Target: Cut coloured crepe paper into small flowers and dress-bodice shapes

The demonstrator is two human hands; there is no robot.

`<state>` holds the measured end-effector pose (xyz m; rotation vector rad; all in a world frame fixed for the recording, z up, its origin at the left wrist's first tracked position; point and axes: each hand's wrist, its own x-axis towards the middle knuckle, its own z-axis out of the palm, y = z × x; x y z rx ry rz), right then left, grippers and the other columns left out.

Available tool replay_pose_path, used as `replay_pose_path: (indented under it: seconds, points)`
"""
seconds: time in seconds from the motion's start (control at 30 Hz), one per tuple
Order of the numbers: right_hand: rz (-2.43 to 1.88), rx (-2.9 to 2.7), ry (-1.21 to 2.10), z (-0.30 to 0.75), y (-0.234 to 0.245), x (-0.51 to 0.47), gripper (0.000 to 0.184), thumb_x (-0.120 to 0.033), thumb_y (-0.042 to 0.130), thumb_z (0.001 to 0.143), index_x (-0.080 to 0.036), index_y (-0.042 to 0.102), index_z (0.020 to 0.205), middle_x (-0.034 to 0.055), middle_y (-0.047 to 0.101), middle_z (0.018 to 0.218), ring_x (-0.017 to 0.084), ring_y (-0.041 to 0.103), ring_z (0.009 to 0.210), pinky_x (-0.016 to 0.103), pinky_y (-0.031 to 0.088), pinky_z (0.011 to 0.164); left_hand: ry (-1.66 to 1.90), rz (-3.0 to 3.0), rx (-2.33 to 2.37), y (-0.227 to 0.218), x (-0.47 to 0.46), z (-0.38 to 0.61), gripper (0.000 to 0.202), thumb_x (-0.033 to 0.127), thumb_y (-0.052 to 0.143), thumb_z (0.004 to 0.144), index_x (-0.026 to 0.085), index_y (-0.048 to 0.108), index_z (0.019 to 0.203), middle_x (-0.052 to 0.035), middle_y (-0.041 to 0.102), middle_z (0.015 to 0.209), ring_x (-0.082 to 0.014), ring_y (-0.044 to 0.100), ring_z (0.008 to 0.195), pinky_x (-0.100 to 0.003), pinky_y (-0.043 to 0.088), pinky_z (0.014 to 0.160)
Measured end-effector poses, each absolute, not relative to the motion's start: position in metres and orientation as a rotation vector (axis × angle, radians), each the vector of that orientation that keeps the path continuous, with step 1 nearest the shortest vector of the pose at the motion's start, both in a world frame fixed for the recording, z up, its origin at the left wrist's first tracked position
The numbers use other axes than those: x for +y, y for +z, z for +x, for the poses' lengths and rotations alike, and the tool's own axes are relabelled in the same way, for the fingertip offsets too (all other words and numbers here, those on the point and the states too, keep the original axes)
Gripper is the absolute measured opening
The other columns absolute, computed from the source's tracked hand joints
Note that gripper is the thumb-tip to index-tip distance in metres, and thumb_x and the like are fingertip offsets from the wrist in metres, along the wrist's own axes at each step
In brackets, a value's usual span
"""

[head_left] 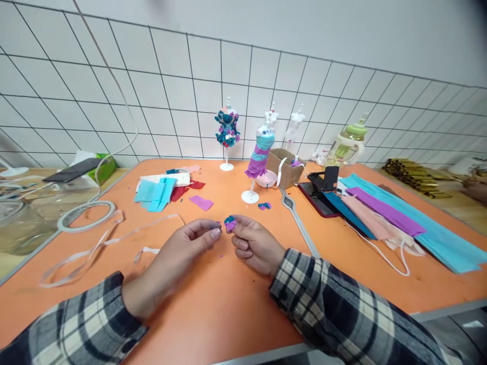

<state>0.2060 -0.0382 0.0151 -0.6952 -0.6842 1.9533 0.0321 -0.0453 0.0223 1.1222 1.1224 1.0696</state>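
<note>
My right hand [256,243] pinches a small teal-and-purple crepe paper rosette [230,223] between thumb and fingertips. Close beside it, my left hand [194,242] has thumb and fingers nearly together; a tiny pinkish-purple bit shows at its fingertips, too small to name. Just beyond the hands, more teal and purple paper pieces [265,206] lie on the orange table [228,314]. Behind them stands a mini dress form [262,152] wrapped in blue and purple paper. A second dress form [227,129], covered in teal and purple ruffles, is farther back.
Cut paper sheets [155,193] and a purple scrap [201,203] lie at left, near a tape roll [87,215] and loose white ribbon [95,251]. Rightward are a cardboard box [287,167], a grey strap [299,220], a phone [317,199], folded crepe paper [411,218] and a bottle [348,144].
</note>
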Motion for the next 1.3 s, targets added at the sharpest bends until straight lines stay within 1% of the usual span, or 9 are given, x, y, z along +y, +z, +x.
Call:
replay_pose_path:
  seconds: [0.13, 0.2, 0.3, 0.43, 0.57, 0.8, 0.93, 1.07, 1.3]
  points:
    - [-0.732, -0.812, 1.805, 0.197, 0.008, -0.039, 0.034, -0.035, 0.084, 0.064, -0.019, 0.063, 0.086, -0.0109, 0.044, 0.055, 0.002, 0.019, 0.041, 0.019, 0.01, 0.038, 1.049, 0.886, 0.937, 0.018, -0.049, 0.039, 0.031, 0.037, 0.091, 0.062, 0.02, 0.079, 0.086, -0.004, 0.076, 0.087, -0.0161, 0.064, 0.084, -0.024, 0.049, 0.074]
    - [-0.79, -0.934, 1.69, 0.195, 0.005, -0.04, 0.031, -0.036, 0.081, 0.067, -0.018, 0.063, 0.084, -0.0096, 0.046, 0.057, 0.002, 0.022, 0.042, 0.02, 0.013, 0.039, 1.051, 0.869, 0.898, 0.018, -0.05, 0.038, 0.029, 0.035, 0.09, 0.062, 0.019, 0.08, 0.084, -0.0044, 0.077, 0.086, -0.016, 0.064, 0.084, -0.024, 0.05, 0.078]
    - [-0.871, -1.113, 1.495, 0.195, 0.004, -0.041, 0.027, -0.032, 0.077, 0.071, -0.018, 0.059, 0.086, -0.006, 0.055, 0.07, 0.002, 0.031, 0.044, 0.02, 0.02, 0.041, 1.04, 0.934, 0.946, 0.02, -0.049, 0.034, 0.025, 0.034, 0.089, 0.064, 0.019, 0.081, 0.082, -0.0047, 0.078, 0.085, -0.0167, 0.065, 0.084, -0.025, 0.05, 0.078]
    - [-0.922, -1.321, 1.38, 0.204, 0.008, -0.037, 0.039, -0.018, 0.071, 0.067, -0.021, 0.052, 0.101, -0.0042, 0.06, 0.087, 0.002, 0.033, 0.045, 0.019, 0.025, 0.044, 0.979, 1.146, 1.14, 0.024, -0.044, 0.026, 0.023, 0.038, 0.086, 0.063, 0.021, 0.08, 0.077, -0.0063, 0.079, 0.085, -0.0227, 0.069, 0.085, -0.033, 0.051, 0.081]
    - [-0.986, -1.532, 1.248, 0.22, 0.014, -0.031, 0.036, -0.017, 0.057, 0.072, -0.018, 0.058, 0.109, 0.0027, 0.063, 0.101, 0.003, 0.033, 0.048, 0.021, 0.031, 0.048, 0.926, 1.457, 1.271, 0.026, -0.036, 0.021, 0.025, 0.043, 0.085, 0.061, 0.023, 0.079, 0.075, -0.0061, 0.08, 0.086, -0.0276, 0.07, 0.086, -0.039, 0.053, 0.084]
    - [-1.206, -1.683, 1.109, 0.217, 0.011, -0.031, 0.015, -0.029, 0.067, 0.074, -0.016, 0.069, 0.081, -0.0015, 0.057, 0.066, 0.008, 0.039, 0.055, 0.022, 0.032, 0.053, 0.924, 1.446, 1.253, 0.022, -0.036, 0.019, 0.024, 0.043, 0.081, 0.068, 0.022, 0.078, 0.079, -0.0043, 0.078, 0.085, -0.0235, 0.068, 0.086, -0.035, 0.051, 0.084]
    - [-1.201, -1.592, 1.125, 0.21, 0.006, -0.034, 0.015, -0.032, 0.066, 0.076, -0.017, 0.066, 0.08, -0.0027, 0.053, 0.063, 0.009, 0.039, 0.055, 0.022, 0.031, 0.053, 0.976, 1.161, 1.065, 0.021, -0.042, 0.023, 0.03, 0.038, 0.084, 0.067, 0.021, 0.076, 0.091, -0.0047, 0.077, 0.093, -0.0214, 0.068, 0.09, -0.033, 0.05, 0.085]
    - [-1.164, -1.619, 1.193, 0.208, 0.005, -0.037, 0.015, -0.032, 0.065, 0.077, -0.017, 0.064, 0.078, -0.0041, 0.049, 0.06, 0.008, 0.039, 0.055, 0.022, 0.032, 0.053, 1.033, 1.069, 1.104, 0.021, -0.042, 0.027, 0.029, 0.032, 0.089, 0.058, 0.02, 0.073, 0.08, -0.0002, 0.074, 0.078, -0.0178, 0.067, 0.08, -0.03, 0.051, 0.081]
    - [-1.188, -1.615, 1.056, 0.211, 0.013, -0.038, 0.014, -0.03, 0.064, 0.077, -0.018, 0.066, 0.083, -0.0013, 0.06, 0.074, 0.008, 0.042, 0.056, 0.022, 0.034, 0.053, 1.008, 1.135, 1.168, 0.023, -0.039, 0.025, 0.037, 0.038, 0.089, 0.057, 0.021, 0.071, 0.084, -0.0015, 0.075, 0.077, -0.0196, 0.07, 0.077, -0.031, 0.053, 0.076]
